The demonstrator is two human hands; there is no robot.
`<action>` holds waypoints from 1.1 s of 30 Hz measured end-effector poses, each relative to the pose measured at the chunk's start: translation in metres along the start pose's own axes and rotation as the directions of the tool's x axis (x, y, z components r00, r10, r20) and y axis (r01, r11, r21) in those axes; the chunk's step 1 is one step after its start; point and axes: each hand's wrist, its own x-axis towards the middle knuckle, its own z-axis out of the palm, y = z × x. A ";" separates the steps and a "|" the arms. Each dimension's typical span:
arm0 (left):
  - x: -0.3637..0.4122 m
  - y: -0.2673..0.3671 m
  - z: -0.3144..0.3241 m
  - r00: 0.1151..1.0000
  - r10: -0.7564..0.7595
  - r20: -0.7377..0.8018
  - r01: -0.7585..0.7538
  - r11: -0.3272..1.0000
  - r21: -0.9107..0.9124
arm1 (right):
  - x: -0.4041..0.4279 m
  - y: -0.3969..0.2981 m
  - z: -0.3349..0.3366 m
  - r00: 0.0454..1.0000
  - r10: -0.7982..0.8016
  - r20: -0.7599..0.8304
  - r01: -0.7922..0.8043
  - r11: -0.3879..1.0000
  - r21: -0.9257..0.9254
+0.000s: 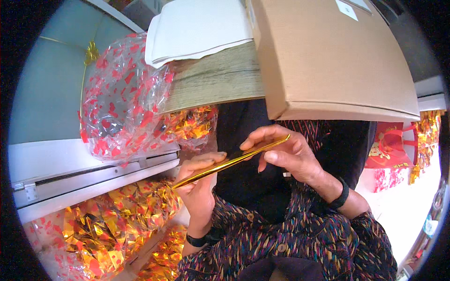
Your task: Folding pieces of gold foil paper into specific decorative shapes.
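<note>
A thin strip of shiny gold foil [232,162] spans both hands above my lap, seen nearly edge-on. It slants up from left to right, and its right end curls slightly. My left hand [198,175] grips the lower left end, with fingers behind the strip and thumb on the near side. At the upper right end, my right hand [295,154] holds the foil between its thumb and curved fingers. The side of the foil facing away from me is hidden.
A large cardboard box [334,63] overhangs the edge of a wood-grain table [218,77], beside white folded sheets [200,28]. Clear plastic with red hearts [119,105] hangs at left. Bags of gold foil pieces [116,224] lie below; a red gift bag [390,147] stands right.
</note>
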 end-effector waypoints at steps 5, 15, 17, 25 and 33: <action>-0.006 0.008 0.008 0.999 0.047 -0.015 -0.047 0.998 0.044 | -0.006 -0.005 0.000 1.000 0.020 0.015 -0.022 0.992 0.122; -0.013 0.020 0.025 0.998 0.009 -0.061 0.002 0.984 0.179 | -0.019 -0.012 -0.004 0.999 0.036 0.012 -0.037 0.994 0.104; -0.013 0.018 0.021 0.994 0.109 -0.004 -0.107 0.981 0.159 | -0.020 -0.012 -0.004 0.999 0.021 0.045 -0.027 0.991 0.129; -0.013 0.019 0.015 0.980 0.177 0.088 -0.194 0.948 0.254 | -0.013 0.001 -0.007 0.994 0.076 0.076 -0.098 0.929 0.358; -0.013 0.006 0.000 0.981 0.167 0.100 -0.180 0.975 0.132 | -0.006 0.009 0.006 0.999 0.054 -0.001 -0.051 0.950 0.309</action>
